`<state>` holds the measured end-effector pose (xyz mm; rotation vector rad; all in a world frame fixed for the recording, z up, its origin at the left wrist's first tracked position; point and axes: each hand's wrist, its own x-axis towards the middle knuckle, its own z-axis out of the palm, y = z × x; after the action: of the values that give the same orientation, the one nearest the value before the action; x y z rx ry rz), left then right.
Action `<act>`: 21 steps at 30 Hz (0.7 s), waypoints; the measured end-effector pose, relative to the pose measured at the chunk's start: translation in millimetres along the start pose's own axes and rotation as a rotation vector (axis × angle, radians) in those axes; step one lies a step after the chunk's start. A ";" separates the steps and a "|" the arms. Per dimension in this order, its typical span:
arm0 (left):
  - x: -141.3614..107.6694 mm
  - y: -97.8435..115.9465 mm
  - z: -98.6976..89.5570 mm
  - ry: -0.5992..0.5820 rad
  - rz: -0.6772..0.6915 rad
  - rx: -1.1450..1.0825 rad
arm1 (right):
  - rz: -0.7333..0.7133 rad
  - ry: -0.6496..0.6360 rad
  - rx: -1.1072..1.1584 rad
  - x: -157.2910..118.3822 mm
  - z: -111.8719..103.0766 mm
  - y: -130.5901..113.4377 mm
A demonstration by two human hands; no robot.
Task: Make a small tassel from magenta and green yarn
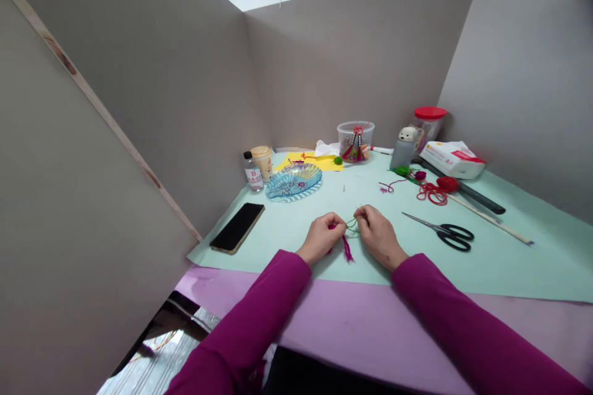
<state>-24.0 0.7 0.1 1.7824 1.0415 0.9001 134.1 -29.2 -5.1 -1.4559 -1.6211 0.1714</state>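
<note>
My left hand is closed on a magenta tassel, whose strands hang below my fingers onto the pale green sheet. Between my two hands runs a thin green cord, looped and partly hidden by the fingers. My right hand pinches the other side of that cord. To the right of it lie black-handled scissors, blades pointing left. Beyond the hands is a short magenta and red thread piece.
A phone lies at left, behind it a small bottle and a blue shell-shaped dish. A clear tub stands at the back. At right are red yarn, a tissue pack, a grey bottle and a thin stick.
</note>
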 end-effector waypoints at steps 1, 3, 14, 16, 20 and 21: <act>0.1 -0.3 -0.2 0.001 0.007 -0.004 | 0.014 -0.007 0.009 0.0 -1.7 -2.2; 0.2 -1.0 -0.5 0.003 0.021 -0.009 | 0.061 -0.040 0.034 0.3 -5.6 -6.9; 0.3 -0.4 0.6 0.010 -0.011 0.004 | 0.073 -0.146 0.087 1.6 -7.6 -6.3; 0.5 -0.3 0.8 0.015 -0.018 0.003 | 0.035 -0.135 0.065 0.9 -5.9 -5.1; 0.7 0.4 0.8 0.022 -0.012 -0.013 | -0.026 -0.115 0.048 -0.3 -3.5 -2.7; 0.7 0.8 0.7 0.022 -0.017 -0.022 | -0.041 -0.111 0.047 -0.6 -2.9 -2.0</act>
<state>-22.9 0.9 0.6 1.7466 1.0555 0.9191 134.6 -31.7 -2.4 -1.3972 -1.7237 0.2692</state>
